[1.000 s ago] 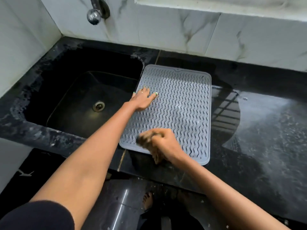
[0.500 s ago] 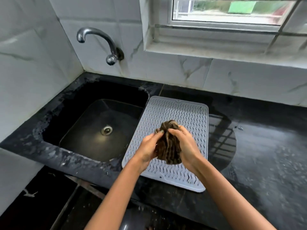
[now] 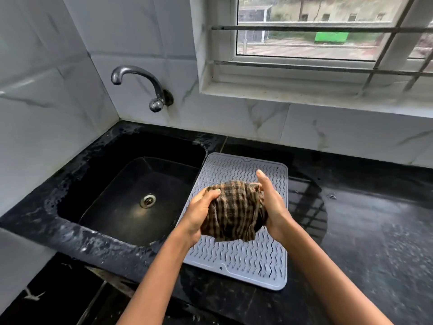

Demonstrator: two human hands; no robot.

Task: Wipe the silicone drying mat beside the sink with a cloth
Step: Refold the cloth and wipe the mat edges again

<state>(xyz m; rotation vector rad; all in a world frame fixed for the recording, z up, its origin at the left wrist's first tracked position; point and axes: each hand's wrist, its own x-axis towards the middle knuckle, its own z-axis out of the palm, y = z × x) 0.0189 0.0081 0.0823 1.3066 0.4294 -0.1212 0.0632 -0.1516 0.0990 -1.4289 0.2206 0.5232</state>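
A grey silicone drying mat (image 3: 243,261) with wavy ridges lies flat on the black counter, just right of the sink. Above its middle I hold a bunched brown checked cloth (image 3: 234,211) between both hands. My left hand (image 3: 199,215) grips the cloth's left side with curled fingers. My right hand (image 3: 273,205) cups its right side, thumb and fingers wrapped on the fabric, one finger pointing up. The cloth is lifted off the mat and hides part of it.
The black sink (image 3: 140,198) with a metal drain (image 3: 148,200) sits left of the mat. A wall tap (image 3: 138,83) curves over it. The black counter (image 3: 363,231) stretches to the right. A barred window (image 3: 328,31) is behind, above white tiles.
A second ago my left hand pressed the mat while my right rubbed the cloth at its near edge. Both hands now hold the cloth raised above the mat; the view has tilted up.
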